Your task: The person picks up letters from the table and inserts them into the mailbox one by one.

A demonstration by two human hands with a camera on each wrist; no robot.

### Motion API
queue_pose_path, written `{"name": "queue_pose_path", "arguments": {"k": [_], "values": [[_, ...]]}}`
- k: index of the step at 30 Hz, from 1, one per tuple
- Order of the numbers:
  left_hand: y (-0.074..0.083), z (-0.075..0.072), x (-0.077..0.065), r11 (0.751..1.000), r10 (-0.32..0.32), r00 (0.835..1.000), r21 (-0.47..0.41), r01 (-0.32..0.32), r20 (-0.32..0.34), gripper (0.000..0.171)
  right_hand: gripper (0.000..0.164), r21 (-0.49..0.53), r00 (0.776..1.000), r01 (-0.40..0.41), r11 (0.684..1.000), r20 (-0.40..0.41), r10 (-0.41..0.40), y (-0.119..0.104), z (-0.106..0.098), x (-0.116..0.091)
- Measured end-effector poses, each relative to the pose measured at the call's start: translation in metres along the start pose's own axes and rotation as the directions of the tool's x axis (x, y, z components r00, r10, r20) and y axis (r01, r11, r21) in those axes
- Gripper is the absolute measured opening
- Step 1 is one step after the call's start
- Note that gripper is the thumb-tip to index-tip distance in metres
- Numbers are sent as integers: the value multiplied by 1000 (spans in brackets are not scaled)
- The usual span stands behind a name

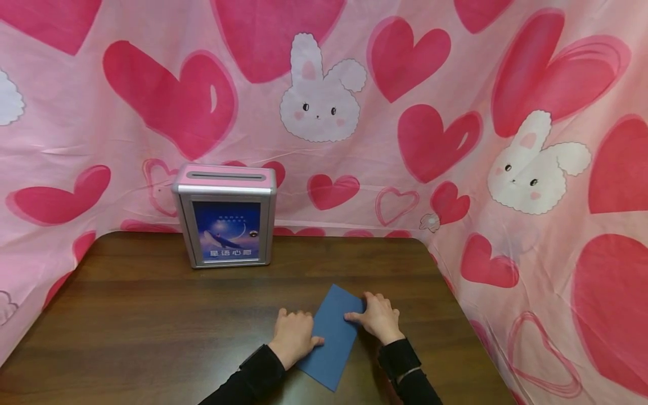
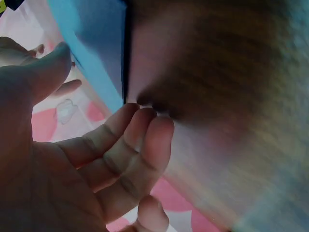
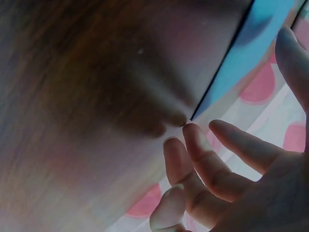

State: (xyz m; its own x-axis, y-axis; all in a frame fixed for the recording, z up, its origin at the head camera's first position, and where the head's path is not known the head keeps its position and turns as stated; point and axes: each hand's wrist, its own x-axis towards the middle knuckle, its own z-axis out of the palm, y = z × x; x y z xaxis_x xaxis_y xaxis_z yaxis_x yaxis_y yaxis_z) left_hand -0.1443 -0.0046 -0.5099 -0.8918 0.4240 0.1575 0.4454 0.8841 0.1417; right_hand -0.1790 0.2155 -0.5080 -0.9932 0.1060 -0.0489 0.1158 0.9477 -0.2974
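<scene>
A blue rectangular sheet, paper or card [image 1: 334, 337], lies slantwise on the brown table; whether it is folded I cannot tell. At its left edge is my left hand [image 1: 295, 337], the thumb resting on the sheet and the fingers beside the edge. In the left wrist view these fingers [image 2: 120, 145] lie close together, tips near a corner of the blue sheet [image 2: 99, 48]. My right hand [image 1: 377, 316] touches the upper right edge, thumb over the sheet. Seen from the right wrist, its fingers [image 3: 207, 159] are spread and loosely bent, tips by the sheet's corner.
A silver and pink box [image 1: 228, 219] with a top slot, a keyhole and a blue whale picture stands at the back left of the wooden table [image 1: 126, 315]. Behind and to the right hangs a pink cloth [image 1: 354, 157] printed with hearts and rabbits.
</scene>
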Motion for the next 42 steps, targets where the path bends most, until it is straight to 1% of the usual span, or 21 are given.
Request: {"name": "queue_pose_path", "arguments": {"k": [3,8,11,15,18,19,21,25,28,29,31,32,34,35,37,39,41,42], "values": [[2,3,0,1000,-10,1000,16,11,-21,56,85,-8,1000,-20,1000,8,20,1,2,1],[3,4,-1,999,-13,998,29,15,-56,53,84,11,999,-28,1000,29,28,0,2,4],[3,3,-2,999,-13,999,34,15,-50,51,84,33,998,-45,998,39,44,2,1,5],[2,3,-2,1000,-17,1000,12,18,-23,49,75,93,997,-64,994,37,61,6,2,5],[0,4,-2,999,-23,999,-24,23,-23,49,61,202,999,-40,979,38,33,8,1,5],[-1,5,-2,999,-27,999,-37,26,-22,49,55,252,999,-30,967,47,19,9,0,5],[-4,6,-1,997,-37,999,-64,36,-12,49,43,357,998,-10,934,65,-14,9,-2,5],[-8,8,-1,993,-52,998,-108,56,37,50,25,541,993,-5,841,104,-62,6,-8,4],[-12,9,-1,988,-50,996,-143,60,71,50,16,627,992,-3,779,103,-79,1,-12,2],[-14,10,-1,986,-48,996,-156,59,78,50,15,645,992,2,764,96,-83,-1,-14,2],[-16,9,-1,981,-42,996,-183,56,80,50,12,662,994,17,749,71,-85,-5,-17,1],[-18,9,-1,978,-39,996,-201,54,78,50,11,667,994,37,744,52,-96,-7,-19,1],[-21,8,-1,970,-27,997,-241,44,74,51,11,680,994,66,730,19,-108,-12,-25,-1],[-22,7,-1,963,-22,997,-266,40,71,50,10,678,994,82,730,2,-113,-15,-29,-2],[-27,3,0,942,-14,997,-334,40,80,45,9,687,991,117,717,-31,-132,-21,-38,-4],[-32,-1,3,909,-4,996,-415,40,88,37,10,688,988,149,710,-68,-141,-28,-49,-7],[-38,-6,6,866,9,996,-499,35,84,32,12,694,984,175,698,-99,-149,-35,-60,-11],[-40,-10,8,843,16,997,-537,30,82,32,13,701,981,190,688,-112,-157,-37,-65,-12]]}}
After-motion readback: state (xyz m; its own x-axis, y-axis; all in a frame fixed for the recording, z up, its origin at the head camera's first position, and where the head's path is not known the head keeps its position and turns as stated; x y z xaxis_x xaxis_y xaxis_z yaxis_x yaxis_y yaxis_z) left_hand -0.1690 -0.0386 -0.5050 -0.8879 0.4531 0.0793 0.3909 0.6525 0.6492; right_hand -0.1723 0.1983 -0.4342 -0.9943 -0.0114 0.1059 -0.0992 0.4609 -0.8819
